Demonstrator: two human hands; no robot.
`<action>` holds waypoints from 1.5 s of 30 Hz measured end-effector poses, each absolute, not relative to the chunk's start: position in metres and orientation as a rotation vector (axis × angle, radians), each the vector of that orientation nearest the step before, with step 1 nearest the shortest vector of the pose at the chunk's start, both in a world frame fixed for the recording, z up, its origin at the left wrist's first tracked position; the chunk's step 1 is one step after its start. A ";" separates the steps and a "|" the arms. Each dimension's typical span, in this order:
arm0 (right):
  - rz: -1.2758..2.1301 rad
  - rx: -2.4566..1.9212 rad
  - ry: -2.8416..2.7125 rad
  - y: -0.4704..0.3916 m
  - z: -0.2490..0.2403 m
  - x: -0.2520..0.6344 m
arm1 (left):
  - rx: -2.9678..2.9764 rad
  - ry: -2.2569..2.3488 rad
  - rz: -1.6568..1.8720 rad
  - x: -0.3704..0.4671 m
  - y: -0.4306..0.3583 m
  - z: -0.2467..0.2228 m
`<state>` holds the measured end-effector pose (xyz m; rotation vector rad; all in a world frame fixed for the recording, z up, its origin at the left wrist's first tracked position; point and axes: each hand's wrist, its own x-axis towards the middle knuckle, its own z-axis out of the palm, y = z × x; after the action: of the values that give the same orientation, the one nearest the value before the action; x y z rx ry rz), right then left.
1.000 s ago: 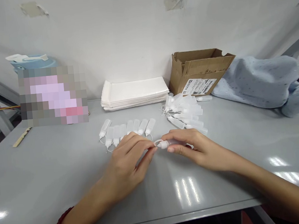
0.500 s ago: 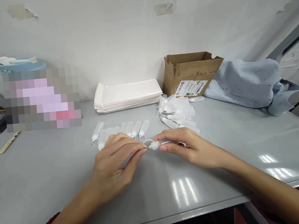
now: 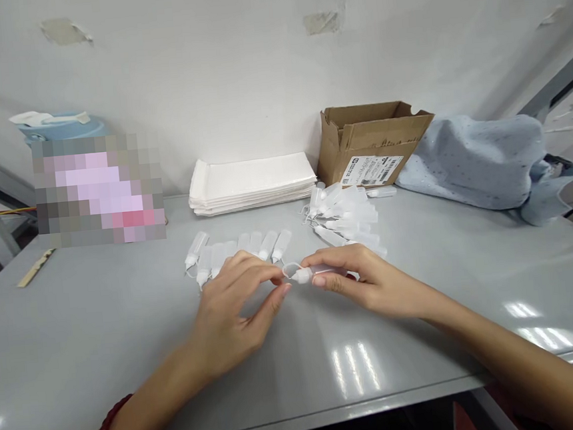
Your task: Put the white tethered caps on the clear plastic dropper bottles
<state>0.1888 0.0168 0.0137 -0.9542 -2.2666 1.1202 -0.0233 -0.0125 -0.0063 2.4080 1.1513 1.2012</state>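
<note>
My right hand (image 3: 359,277) is closed around a small translucent squeeze bottle (image 3: 306,275), held nearly level with its white pointed nozzle facing left. A thin cap strap (image 3: 291,265) loops from the bottle's neck over the nozzle. At the nozzle tip is my left hand (image 3: 239,306), thumb and index fingertip slightly apart and close to the strap's end. Behind the left hand lies a row of similar bottles (image 3: 269,244), partly covered by its fingers. A heap of more bottles (image 3: 344,213) rests behind my right hand.
A stack of white paper envelopes (image 3: 253,181) lies against the wall, beside an open cardboard box (image 3: 384,136). Pale blue speckled cloth (image 3: 482,158) is bunched at the right. At left are a blue container (image 3: 65,127), a pixelated patch and a short flat strip (image 3: 35,268) on the table.
My left thumb and index finger have parted slightly at the nozzle tip. My right hand keeps its hold on the bottle. The whole view has shifted a little.
</note>
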 end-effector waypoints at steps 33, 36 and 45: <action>0.154 -1.275 -2.355 0.047 -0.022 0.197 | 2.596 1.704 1.013 -0.045 0.007 -0.010; 0.330 -1.160 -2.274 0.038 -0.017 0.195 | 2.597 1.581 1.068 -0.039 0.003 -0.008; 1.120 -1.095 -2.040 0.019 0.005 0.186 | 2.370 1.507 0.976 -0.033 -0.005 -0.006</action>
<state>0.1858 0.0189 0.0050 -1.0953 -2.0402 1.1198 -0.0334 -0.0050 -0.0055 2.3695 1.5070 0.9762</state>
